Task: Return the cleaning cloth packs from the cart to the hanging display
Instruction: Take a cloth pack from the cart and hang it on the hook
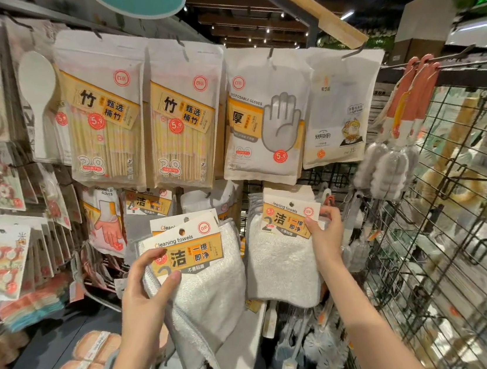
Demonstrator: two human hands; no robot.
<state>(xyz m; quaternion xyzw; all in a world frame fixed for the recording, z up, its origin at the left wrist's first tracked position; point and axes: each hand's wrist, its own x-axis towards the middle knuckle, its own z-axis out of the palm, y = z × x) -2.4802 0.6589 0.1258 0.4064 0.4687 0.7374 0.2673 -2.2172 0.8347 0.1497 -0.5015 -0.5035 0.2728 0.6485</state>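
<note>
The left hand (147, 285) pinched a stack of cleaning towel packs (197, 269) by the lower left corner of the front header card, thumb on the card's face and fingers curled over its edge — the grey-white cloths hung down below, tilted slightly to the right. Just beside it, the right hand (325, 232) gripped the right edge of another cleaning towel pack (285, 259), thumb pressed on its orange label (a second card showed directly behind it). Whether that pack already sat on a hook could not be told. Above both hung bamboo chopstick bags (105, 115) and a disposable gloves pouch (265, 120); a wire grid rack (443, 221) stood at right.
</note>
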